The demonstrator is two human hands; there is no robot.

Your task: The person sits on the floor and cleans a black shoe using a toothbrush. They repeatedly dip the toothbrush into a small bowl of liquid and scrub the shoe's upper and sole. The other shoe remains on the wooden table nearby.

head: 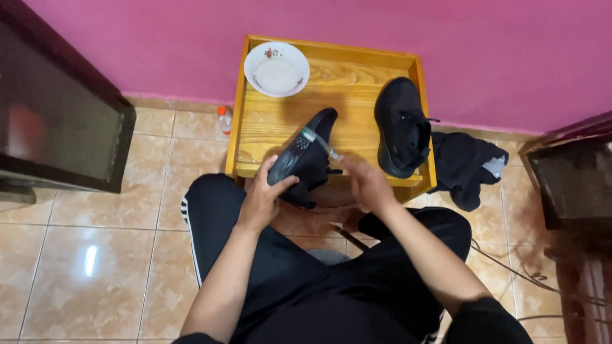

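Note:
My left hand (264, 196) grips a black shoe (305, 156) by its heel end, tilted with the sole side turned up over the near edge of a small wooden table (337, 88). In my right hand (367, 181) is a toothbrush (320, 143), its head resting against the shoe's sole. A second black shoe (400, 125) lies on the table's right side. At the table's far left corner sits a white bowl (277, 69) holding something pale.
A dark crumpled cloth (465, 165) lies on the tiled floor right of the table. A small bottle (224, 119) stands by the table's left leg. Dark furniture flanks both sides; a pink wall is behind. Cables run along the floor at right.

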